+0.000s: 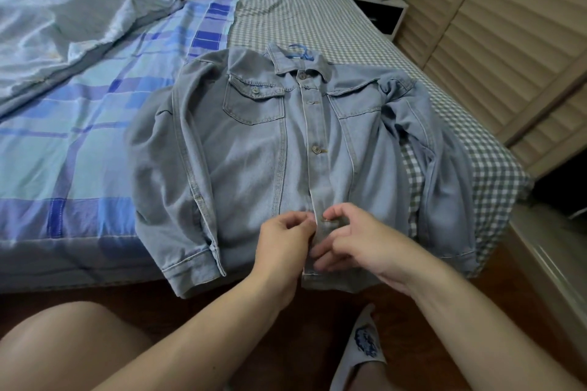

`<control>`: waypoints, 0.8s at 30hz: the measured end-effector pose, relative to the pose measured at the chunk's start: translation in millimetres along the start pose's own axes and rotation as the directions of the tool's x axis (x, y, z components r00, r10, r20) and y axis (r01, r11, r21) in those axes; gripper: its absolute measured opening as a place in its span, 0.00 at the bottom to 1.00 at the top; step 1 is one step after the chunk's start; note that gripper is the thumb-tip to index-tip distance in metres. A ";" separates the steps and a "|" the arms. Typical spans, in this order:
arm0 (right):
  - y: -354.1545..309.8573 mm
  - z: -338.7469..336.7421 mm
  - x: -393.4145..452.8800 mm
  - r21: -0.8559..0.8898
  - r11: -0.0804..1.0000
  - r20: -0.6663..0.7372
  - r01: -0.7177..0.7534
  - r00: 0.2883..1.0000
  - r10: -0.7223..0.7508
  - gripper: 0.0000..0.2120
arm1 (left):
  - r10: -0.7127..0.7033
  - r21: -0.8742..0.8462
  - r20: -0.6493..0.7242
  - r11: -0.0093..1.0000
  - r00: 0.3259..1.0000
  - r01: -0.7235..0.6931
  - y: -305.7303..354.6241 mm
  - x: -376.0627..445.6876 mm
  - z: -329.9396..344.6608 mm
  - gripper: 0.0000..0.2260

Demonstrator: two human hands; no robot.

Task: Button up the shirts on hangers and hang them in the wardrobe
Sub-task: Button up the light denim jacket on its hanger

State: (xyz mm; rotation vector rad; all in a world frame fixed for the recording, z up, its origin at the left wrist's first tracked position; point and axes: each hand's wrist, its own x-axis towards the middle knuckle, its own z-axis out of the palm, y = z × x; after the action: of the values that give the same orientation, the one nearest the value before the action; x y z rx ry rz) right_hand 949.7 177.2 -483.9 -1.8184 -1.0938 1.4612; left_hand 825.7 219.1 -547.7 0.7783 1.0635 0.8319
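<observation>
denim shirt (254, 152) hem overhangs bed edge (79, 251) | left hand (282, 247), right hand (355, 241) fingers pinching placket

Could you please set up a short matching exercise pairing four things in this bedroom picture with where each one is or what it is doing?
Things:
1. denim shirt
2. blue hanger
3. crumpled duvet
4. left hand and right hand

Places or states:
A. hook poking out above the collar
B. bunched at the far left of the bed
C. spread flat on the bed, hem at its near edge
D. pinching the placket near the hem

Pairs: 1-C, 2-A, 3-B, 4-D
</observation>
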 end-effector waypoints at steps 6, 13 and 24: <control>7.0 14.5 -2.9 -0.122 0.992 -0.011 0.035 0.999 -0.037 0.24 | -0.074 -0.062 -0.055 0.996 0.996 0.071 1.2 0.3 -2.0 0.07; 14.4 -9.7 11.5 -0.603 0.756 -0.304 0.256 0.802 -0.515 0.06 | -0.045 -0.171 -0.041 0.984 0.998 0.038 12.5 -0.8 -2.5 0.05; 20.4 4.8 25.2 0.085 0.975 -0.351 0.203 0.922 -0.161 0.07 | -0.014 -0.102 -0.075 0.995 0.997 0.007 13.5 -3.2 -0.5 0.08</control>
State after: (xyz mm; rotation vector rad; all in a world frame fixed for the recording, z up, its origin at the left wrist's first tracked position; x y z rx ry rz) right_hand 952.0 188.1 -514.7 -1.7502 -0.9482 1.0301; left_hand 821.7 222.7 -534.9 0.6595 1.0834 0.9054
